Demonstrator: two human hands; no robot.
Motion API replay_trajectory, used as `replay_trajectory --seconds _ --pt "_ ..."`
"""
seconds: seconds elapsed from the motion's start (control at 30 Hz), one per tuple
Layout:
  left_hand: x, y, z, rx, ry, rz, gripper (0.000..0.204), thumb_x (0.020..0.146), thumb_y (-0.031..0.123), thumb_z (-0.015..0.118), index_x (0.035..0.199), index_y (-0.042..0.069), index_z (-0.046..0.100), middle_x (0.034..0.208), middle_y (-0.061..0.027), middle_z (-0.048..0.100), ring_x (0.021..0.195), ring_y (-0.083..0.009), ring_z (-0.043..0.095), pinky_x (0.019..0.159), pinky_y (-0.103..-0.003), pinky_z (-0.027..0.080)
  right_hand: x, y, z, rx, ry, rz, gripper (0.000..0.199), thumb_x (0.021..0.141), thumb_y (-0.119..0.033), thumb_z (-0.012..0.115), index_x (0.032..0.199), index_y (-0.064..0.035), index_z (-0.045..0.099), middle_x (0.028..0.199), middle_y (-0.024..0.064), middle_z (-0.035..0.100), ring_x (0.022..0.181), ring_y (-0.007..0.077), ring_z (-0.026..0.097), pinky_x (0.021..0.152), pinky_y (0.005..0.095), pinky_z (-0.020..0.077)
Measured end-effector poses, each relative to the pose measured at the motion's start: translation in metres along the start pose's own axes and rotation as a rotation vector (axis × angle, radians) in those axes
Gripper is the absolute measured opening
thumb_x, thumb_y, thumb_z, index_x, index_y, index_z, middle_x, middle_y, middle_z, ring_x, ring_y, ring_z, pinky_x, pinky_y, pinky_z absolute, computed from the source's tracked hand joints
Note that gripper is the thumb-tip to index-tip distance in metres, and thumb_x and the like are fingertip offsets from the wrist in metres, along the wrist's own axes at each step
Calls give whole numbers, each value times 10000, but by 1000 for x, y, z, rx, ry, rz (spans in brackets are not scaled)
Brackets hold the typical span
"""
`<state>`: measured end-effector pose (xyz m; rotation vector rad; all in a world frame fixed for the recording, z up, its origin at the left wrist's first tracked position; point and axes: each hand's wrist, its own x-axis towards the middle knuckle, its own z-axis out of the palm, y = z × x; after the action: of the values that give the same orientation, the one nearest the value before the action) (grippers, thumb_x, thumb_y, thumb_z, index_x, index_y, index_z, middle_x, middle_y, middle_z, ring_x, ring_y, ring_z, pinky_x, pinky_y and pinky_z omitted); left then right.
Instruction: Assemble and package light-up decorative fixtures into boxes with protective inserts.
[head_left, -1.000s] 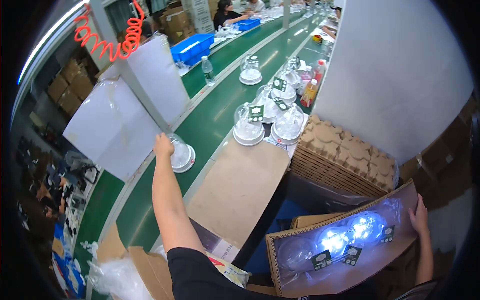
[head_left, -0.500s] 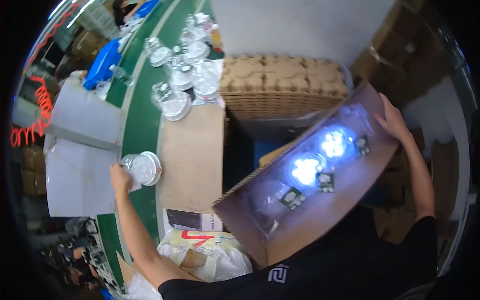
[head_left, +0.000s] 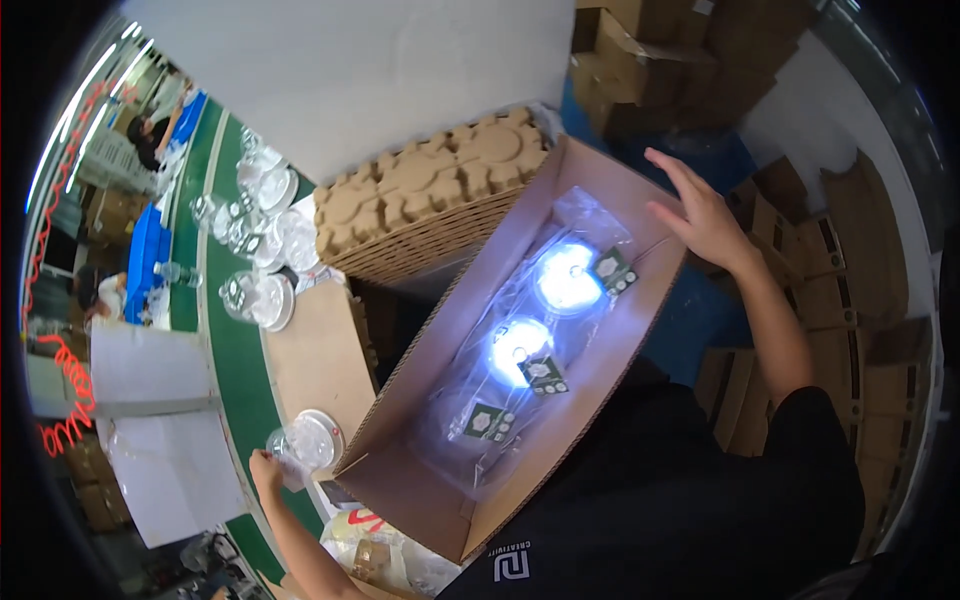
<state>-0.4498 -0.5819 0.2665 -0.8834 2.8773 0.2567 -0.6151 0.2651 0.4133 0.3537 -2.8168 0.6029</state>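
Note:
A long, open brown carton (head_left: 612,368) leans slantwise in front of me. Inside it lie several clear-bagged round items with green tags (head_left: 489,421); two of them, the glowing lamps (head_left: 520,350), shine bright white. My right hand (head_left: 705,218) is beside the carton's far right edge, fingers spread and holding nothing. At the left, my left hand (head_left: 268,472) pinches the clear bag of a transparent item with a round white base (head_left: 318,438). That item rests by the belt's edge, next to the carton's near left corner.
Several similar bagged items (head_left: 270,195) stand farther along the green belt (head_left: 240,390). Stacked moulded pulp trays (head_left: 430,185) sit beyond the carton. White boards (head_left: 165,440) stand at the left, and brown boxes (head_left: 680,50) are stacked behind and at the right. Other people work along the belt.
The view has swung to the right. My right hand has come off the carton's edge and its fingers have spread. My left hand stays at the same bagged item, now closer to the carton's corner.

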Motion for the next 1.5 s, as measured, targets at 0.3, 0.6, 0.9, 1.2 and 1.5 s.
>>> replay_trajectory --seconds 0.3,0.6,0.9,1.2,1.5 --pt "3 61 -41 309 257 313 358 885 244 688 1120 -23 656 1034 -233 704 922 -405 674 798 -427 525 -188 109 0 316 360 566 364 980 -78 610 1338 -41 562 1244 111 650 1153 215 622 943 335 507" --pt "-225 563 -77 -55 -70 1315 365 857 125 696 1203 20 640 1190 -175 641 1098 -383 599 971 -442 491 -122 114 26 605 127 -23 872 855 -269 786 1539 -59 286 1609 185 273 1447 342 371 1077 465 428" --pt "-236 655 91 51 -151 1388 357 859 253 689 1162 72 635 1265 -97 633 1249 -292 563 1032 -467 419 -66 98 37 702 13 -337 898 814 -249 817 1520 -54 296 1592 238 259 1439 423 343 1153 466 362" --pt "-238 655 99 -23 -326 1516 519 920 310 528 1394 100 535 1387 -143 581 1370 -300 481 1155 -496 331 -62 98 50 709 49 -341 960 774 -147 834 1531 -39 254 1576 229 289 1435 420 346 1158 460 353" --pt "-226 645 126 780 -146 1652 634 918 256 575 1521 143 413 1641 -68 254 1527 -311 199 1229 -564 151 -53 78 43 635 -25 -305 991 779 -144 825 1556 -63 215 1587 212 285 1445 408 337 1166 457 345"
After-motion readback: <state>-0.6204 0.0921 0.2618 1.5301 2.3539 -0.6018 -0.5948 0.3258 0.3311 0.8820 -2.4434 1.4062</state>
